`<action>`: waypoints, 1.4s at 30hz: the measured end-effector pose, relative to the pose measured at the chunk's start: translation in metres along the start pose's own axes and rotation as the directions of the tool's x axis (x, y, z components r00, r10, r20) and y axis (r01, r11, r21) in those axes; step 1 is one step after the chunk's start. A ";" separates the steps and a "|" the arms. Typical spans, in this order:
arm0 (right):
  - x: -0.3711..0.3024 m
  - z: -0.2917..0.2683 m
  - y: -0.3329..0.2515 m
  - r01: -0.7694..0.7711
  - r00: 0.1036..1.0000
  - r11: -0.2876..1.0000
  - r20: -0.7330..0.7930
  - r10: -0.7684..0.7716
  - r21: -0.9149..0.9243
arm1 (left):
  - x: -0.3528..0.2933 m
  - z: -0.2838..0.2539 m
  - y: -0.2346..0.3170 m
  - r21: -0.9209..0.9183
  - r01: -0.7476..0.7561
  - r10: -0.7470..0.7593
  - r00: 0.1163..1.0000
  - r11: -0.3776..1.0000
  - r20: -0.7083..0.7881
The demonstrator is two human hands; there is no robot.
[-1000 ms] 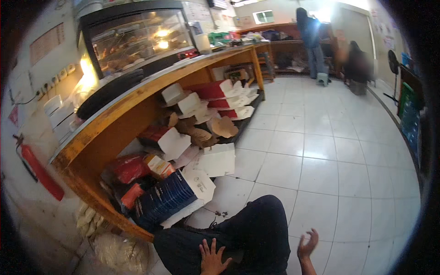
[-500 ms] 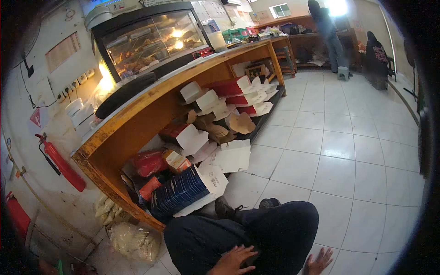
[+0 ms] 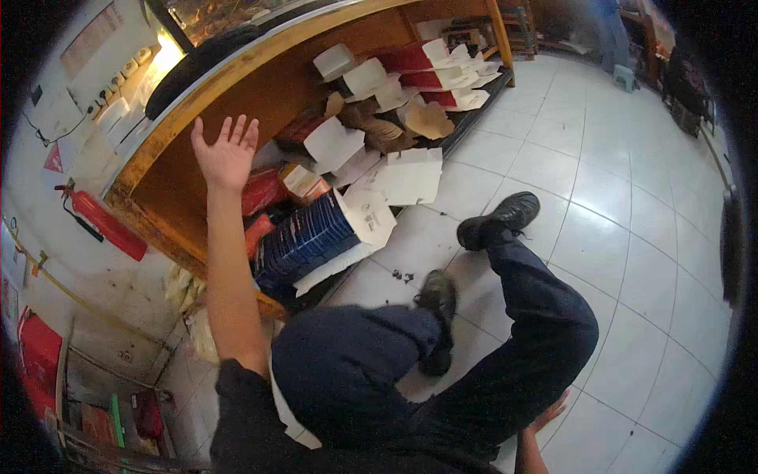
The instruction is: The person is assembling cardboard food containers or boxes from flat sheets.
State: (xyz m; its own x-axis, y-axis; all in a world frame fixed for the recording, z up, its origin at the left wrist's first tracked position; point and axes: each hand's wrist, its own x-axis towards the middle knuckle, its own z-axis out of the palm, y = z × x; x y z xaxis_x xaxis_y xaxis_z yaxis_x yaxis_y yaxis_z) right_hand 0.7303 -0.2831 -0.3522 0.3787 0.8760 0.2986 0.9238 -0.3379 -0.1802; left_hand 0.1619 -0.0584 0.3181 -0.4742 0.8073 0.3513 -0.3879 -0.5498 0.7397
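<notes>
My left hand (image 3: pixel 225 154) is raised in front of the wooden counter (image 3: pixel 272 55), fingers spread and holding nothing. The arm stretches up from a dark sleeve. Beyond and beside the forearm, a stack of dark blue flat cartons (image 3: pixel 308 241) with white flaps stands on the lower shelf. My right hand (image 3: pixel 553 411) is down by the white tiled floor (image 3: pixel 632 332), beside my bent leg. Its visible fingers are stretched out, and part of the hand is hidden behind the leg. I sit low, with both dark shoes on the tiles.
White and red open cartons (image 3: pixel 335 142) and brown cardboard pieces (image 3: pixel 426 118) fill the shelf. A red fire extinguisher (image 3: pixel 110 221) hangs on the left wall. Dark crumbs (image 3: pixel 404 276) lie near my shoe. A small stool (image 3: pixel 624 77) stands far right, near a person's legs.
My left hand has risen from my lap to the counter's front. My legs have moved apart, one foot shifting right. The view has tipped downward. My right hand stays low by the floor.
</notes>
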 end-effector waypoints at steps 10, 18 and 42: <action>0.248 -0.337 -0.550 -0.537 0.731 -0.557 0.019 -0.682 0.633 | 0.207 -0.002 -0.019 -0.087 -0.383 0.376 0.923 0.920 -0.081; 0.287 -0.485 -0.931 -0.732 0.681 -0.460 -0.531 -0.503 -0.502 | 0.197 -0.005 -0.026 0.134 -0.574 0.589 0.787 0.808 -0.181; 0.334 -0.065 -0.355 -0.218 0.200 0.752 0.783 -0.589 0.622 | 0.128 0.006 0.007 -0.132 -0.098 0.052 0.949 0.986 -0.311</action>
State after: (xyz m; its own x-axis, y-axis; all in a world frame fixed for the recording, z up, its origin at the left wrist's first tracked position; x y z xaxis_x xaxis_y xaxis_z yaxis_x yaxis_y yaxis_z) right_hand 0.5329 0.1074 -0.1279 -0.5130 0.6439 -0.5677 0.5768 -0.2312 -0.7835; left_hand 0.1037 0.0428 0.3717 -0.7161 0.6706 0.1937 -0.4405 -0.6494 0.6199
